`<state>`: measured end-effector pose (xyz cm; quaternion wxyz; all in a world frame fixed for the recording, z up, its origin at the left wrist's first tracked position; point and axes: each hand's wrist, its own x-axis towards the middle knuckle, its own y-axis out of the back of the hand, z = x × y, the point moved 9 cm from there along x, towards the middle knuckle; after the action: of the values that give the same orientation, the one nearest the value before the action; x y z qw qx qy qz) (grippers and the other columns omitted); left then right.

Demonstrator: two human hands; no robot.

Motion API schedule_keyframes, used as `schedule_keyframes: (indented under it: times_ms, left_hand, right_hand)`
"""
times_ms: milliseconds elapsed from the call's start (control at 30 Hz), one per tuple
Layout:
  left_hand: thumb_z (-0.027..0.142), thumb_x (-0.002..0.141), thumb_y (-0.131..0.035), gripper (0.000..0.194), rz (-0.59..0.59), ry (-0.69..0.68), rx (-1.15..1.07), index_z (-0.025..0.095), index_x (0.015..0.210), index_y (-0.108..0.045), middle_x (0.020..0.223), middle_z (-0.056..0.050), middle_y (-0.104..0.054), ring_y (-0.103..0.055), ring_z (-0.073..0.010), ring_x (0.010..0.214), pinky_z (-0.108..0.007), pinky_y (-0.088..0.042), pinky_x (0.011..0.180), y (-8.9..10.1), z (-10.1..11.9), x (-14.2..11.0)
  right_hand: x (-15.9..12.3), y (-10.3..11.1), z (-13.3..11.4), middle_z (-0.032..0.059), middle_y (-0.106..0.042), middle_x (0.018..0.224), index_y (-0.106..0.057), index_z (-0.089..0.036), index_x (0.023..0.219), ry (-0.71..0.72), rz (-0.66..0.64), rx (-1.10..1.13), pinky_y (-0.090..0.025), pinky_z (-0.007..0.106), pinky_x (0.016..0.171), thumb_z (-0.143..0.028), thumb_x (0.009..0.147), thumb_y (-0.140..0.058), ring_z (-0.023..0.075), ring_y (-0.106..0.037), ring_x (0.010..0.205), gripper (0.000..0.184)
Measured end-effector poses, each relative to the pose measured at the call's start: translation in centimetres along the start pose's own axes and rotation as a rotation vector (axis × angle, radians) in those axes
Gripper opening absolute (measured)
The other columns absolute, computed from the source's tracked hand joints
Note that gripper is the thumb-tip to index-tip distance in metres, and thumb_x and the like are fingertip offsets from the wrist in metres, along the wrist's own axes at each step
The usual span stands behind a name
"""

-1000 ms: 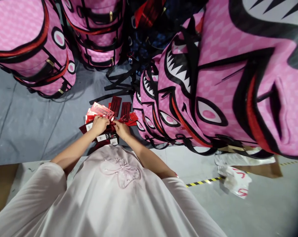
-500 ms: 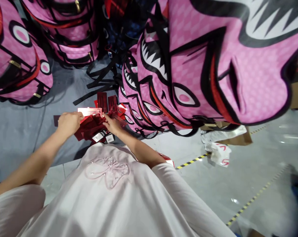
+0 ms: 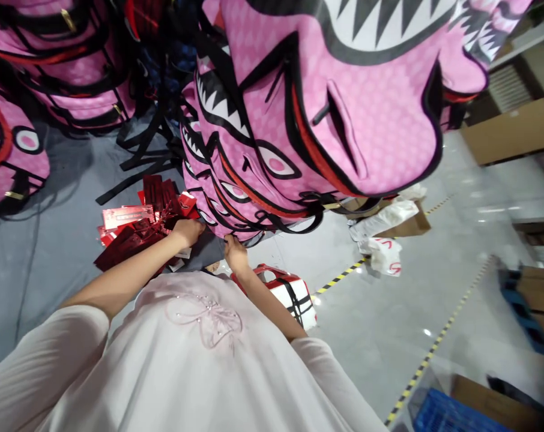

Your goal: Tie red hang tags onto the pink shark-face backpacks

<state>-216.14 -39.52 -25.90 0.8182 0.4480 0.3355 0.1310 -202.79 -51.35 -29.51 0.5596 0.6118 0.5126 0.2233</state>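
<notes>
My left hand [image 3: 187,231] is closed at the right edge of a heap of red hang tags [image 3: 132,231] lying on a grey sheet [image 3: 51,240]. What its fingers hold is hidden. My right hand [image 3: 235,255] is closed in a pinch just right of it, at the foot of a stack of pink backpacks [image 3: 299,108] printed with shark mouths and eyes. Whatever it pinches is too small to name. The two hands are about a hand's width apart.
More pink backpacks [image 3: 56,66] are piled at the back left, with black straps [image 3: 141,150] trailing on the sheet. A red, white and black bag [image 3: 290,294] lies by my right arm. Crumpled plastic bags [image 3: 384,240], cardboard boxes [image 3: 510,129] and a blue crate [image 3: 447,414] stand to the right.
The view has swung right and downward. My left hand has moved right from the tags' left side to their right edge. My right hand has drawn away from the heap toward the backpacks.
</notes>
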Motion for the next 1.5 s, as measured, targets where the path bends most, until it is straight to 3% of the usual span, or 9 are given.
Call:
schedule_keyframes:
  times_ms: [233,367,533,633,767,933,1167,1367,1500]
  left_hand:
    - [0.014,0.085,-0.049,0.022,0.029,-0.018,-0.043,0.016,0.087,-0.071,0.088,-0.012,-0.072,-0.067,-0.0229,0.082,-0.027,-0.042,0.069,-1.9,1.2,2.2]
    - [0.013,0.083,-0.050,0.024,0.028,-0.071,-0.087,0.018,0.086,-0.073,0.089,-0.010,-0.072,-0.066,-0.0212,0.081,-0.027,-0.042,0.069,-3.3,2.4,3.6]
    - [0.019,0.081,-0.055,0.018,-0.049,-0.141,-0.410,0.017,0.084,-0.072,0.084,-0.006,-0.071,-0.063,-0.0182,0.075,-0.026,-0.044,0.071,-5.4,3.2,6.0]
    - [0.033,0.084,-0.057,0.023,-0.144,-0.185,-0.552,0.015,0.089,-0.070,0.083,-0.005,-0.070,-0.062,-0.0164,0.073,-0.025,-0.046,0.070,-6.8,2.7,6.2]
    - [0.038,0.071,-0.070,0.049,-0.292,-0.274,-0.876,0.015,0.113,-0.059,0.086,-0.003,-0.067,-0.061,-0.0170,0.076,-0.026,-0.048,0.068,-7.9,2.1,4.6]
    - [0.023,0.073,-0.063,0.035,-0.053,-0.309,-0.813,0.017,0.107,-0.058,0.094,-0.002,-0.065,-0.061,-0.0155,0.086,-0.027,-0.049,0.079,-5.9,1.6,3.1]
    - [0.021,0.080,-0.060,0.017,0.312,-0.226,-0.763,0.016,0.097,-0.061,0.096,-0.005,-0.066,-0.061,-0.0165,0.090,-0.031,-0.049,0.086,-3.9,1.1,2.4]
    - [0.023,0.087,-0.058,0.013,0.350,-0.276,-0.748,0.014,0.090,-0.067,0.090,-0.007,-0.068,-0.062,-0.0161,0.084,-0.029,-0.049,0.080,-3.8,1.4,2.2]
    - [0.025,0.092,-0.055,0.018,0.310,-0.471,-0.381,0.018,0.089,-0.072,0.106,-0.009,-0.070,-0.060,-0.0211,0.102,-0.038,-0.041,0.094,-2.7,4.9,1.4]
  right_hand:
    - [0.1,-0.8,2.3,0.0084,-0.069,0.109,-0.053,-0.016,0.122,0.014,0.107,0.557,-0.048,0.026,0.085,-0.011,0.090,-0.034,0.0152,-0.067,0.090,0.038]
    - [0.4,-1.1,2.3,0.0060,-0.071,0.105,-0.058,-0.020,0.120,-0.054,0.039,0.350,-0.044,0.024,0.081,-0.016,0.093,-0.040,0.0155,-0.066,0.090,0.033]
    - [0.5,-0.5,2.1,0.0064,-0.072,0.090,-0.067,-0.021,0.105,-0.109,-0.049,0.004,-0.038,0.024,0.071,-0.028,0.098,-0.040,0.0167,-0.063,0.083,0.028]
    - [-0.1,0.4,2.7,0.0074,-0.071,0.089,-0.068,-0.019,0.103,-0.125,-0.038,-0.018,-0.037,0.023,0.068,-0.019,0.095,-0.040,0.0163,-0.063,0.082,0.029]
    - [-1.2,1.2,4.1,0.0051,-0.071,0.088,-0.068,-0.020,0.102,-0.223,-0.014,0.147,-0.039,0.023,0.069,-0.018,0.091,-0.040,0.0160,-0.063,0.082,0.029]
    - [-1.3,0.0,4.7,0.0043,-0.071,0.092,-0.071,-0.021,0.079,-0.357,-0.104,0.629,-0.044,0.025,0.079,-0.016,0.080,-0.051,0.0180,-0.063,0.092,0.021]
    - [-1.2,-1.8,4.3,0.0018,-0.064,0.064,-0.071,-0.016,0.075,-0.455,-0.403,0.962,-0.039,0.022,0.049,-0.022,0.069,-0.067,0.0106,-0.051,0.053,0.009]
    - [-2.0,-2.8,2.9,-0.0008,-0.062,0.065,-0.065,-0.017,0.081,-0.556,-0.536,1.321,-0.039,0.020,0.051,-0.022,0.067,-0.077,0.0099,-0.056,0.056,0.019]
    - [-1.5,-3.3,2.6,-0.0022,-0.061,0.066,-0.062,-0.016,0.077,-0.584,-0.505,1.411,-0.037,0.018,0.049,-0.023,0.068,-0.078,0.0079,-0.054,0.055,0.019]
